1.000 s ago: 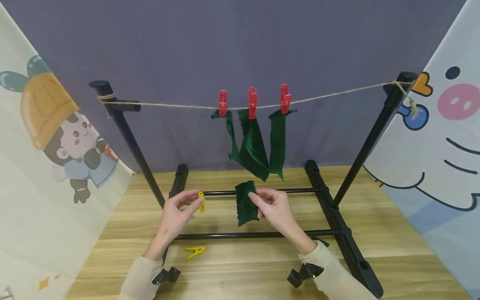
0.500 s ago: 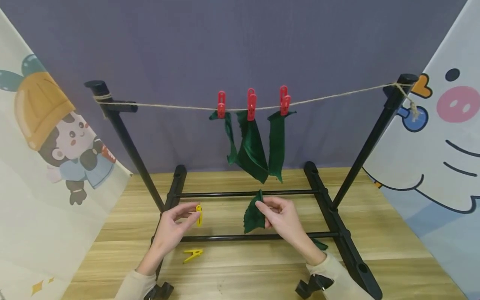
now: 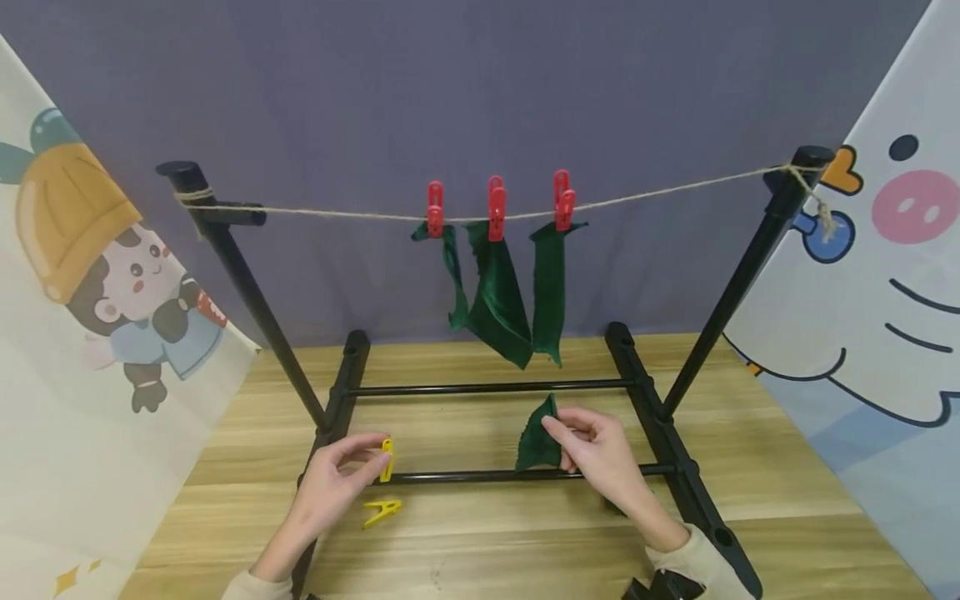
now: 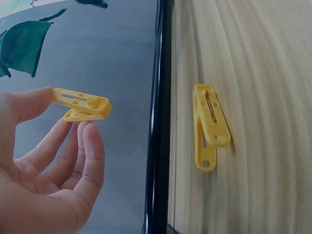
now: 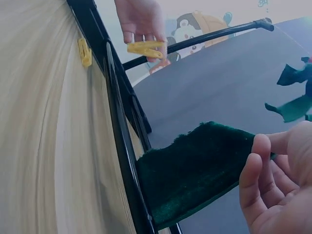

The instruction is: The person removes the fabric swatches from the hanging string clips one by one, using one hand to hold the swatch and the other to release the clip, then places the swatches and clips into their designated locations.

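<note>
My left hand pinches a yellow clothespin between thumb and fingertips, above the rack's front crossbar. A second yellow clothespin lies on the table just below that hand. On the right, my right hand pinches a small dark green piece of cloth by one edge; the cloth hangs to the left of the fingers, by the front crossbar. Three red clothespins, the middle one among them, hold green cloth strips on the string.
The black rack has a left post, a right post and two low crossbars, the rear one behind the hands. Another dark green scrap is partly hidden under the right forearm. A grey-blue backdrop stands behind.
Both hands have come down toward the front crossbar, the left with its clothespin also moving slightly left, the right with its cloth moving right. The cloth has turned and folded somewhat.
</note>
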Action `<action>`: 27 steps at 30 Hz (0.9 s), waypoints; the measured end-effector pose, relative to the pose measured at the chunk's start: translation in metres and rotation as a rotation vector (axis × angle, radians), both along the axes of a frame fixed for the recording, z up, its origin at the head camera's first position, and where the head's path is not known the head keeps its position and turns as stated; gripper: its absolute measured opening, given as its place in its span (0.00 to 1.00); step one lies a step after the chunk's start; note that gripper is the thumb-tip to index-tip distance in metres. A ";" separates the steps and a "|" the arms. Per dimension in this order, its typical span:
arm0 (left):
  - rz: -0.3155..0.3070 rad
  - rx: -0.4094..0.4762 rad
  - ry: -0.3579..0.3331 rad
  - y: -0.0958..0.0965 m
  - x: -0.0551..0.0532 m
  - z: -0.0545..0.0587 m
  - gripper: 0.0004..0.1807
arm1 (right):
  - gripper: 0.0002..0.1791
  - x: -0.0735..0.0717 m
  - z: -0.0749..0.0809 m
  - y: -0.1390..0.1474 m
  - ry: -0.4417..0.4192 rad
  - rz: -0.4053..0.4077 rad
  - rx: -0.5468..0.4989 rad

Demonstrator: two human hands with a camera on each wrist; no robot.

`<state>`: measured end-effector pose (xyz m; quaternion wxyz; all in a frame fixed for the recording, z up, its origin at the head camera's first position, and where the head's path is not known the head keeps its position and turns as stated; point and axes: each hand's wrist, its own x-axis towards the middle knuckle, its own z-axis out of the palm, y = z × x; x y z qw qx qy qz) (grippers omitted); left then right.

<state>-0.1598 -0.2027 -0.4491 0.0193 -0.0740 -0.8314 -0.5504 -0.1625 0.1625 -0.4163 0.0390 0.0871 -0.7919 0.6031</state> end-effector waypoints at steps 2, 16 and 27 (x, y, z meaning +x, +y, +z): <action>-0.001 0.004 -0.005 -0.002 0.002 -0.002 0.18 | 0.15 0.000 -0.008 0.008 -0.001 -0.010 0.011; -0.026 -0.054 -0.092 -0.015 0.009 -0.008 0.19 | 0.14 0.017 -0.011 0.051 0.040 -0.091 0.065; -0.055 -0.078 -0.119 -0.020 0.010 -0.015 0.17 | 0.15 0.032 -0.013 0.074 -0.006 -0.186 0.044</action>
